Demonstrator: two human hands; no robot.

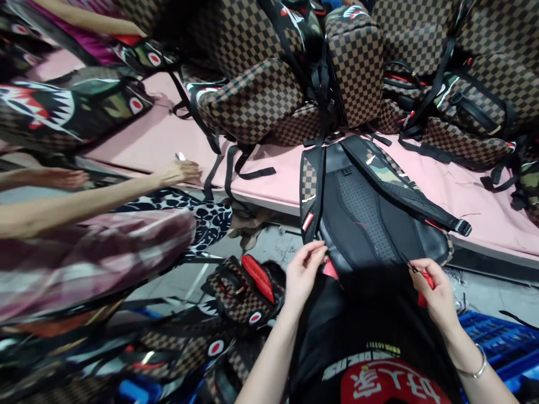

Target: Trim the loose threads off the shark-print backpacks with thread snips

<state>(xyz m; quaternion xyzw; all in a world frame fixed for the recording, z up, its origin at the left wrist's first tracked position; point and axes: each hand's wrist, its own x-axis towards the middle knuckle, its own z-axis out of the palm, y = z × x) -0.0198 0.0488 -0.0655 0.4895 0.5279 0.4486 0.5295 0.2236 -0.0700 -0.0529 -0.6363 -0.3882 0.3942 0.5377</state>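
A backpack (357,205) lies on the pink table with its black padded back panel up and its two shoulder straps spread. One strap (310,185) shows brown check, the other camouflage. My left hand (304,270) is closed in a pinch at the backpack's near left edge, though the exact bit between its fingertips is hidden. In my right hand (435,289) is a pair of small red-handled thread snips (424,277), its dark blades pointing at the backpack's near right edge. The near edge of the bag rests by my black apron (379,314).
Checked backpacks (356,67) are heaped along the back of the pink table (269,193). To the left, a co-worker's arm (126,193) reaches over the table edge. More bags (242,289) lie low at left, and a blue crate (501,342) stands low at right.
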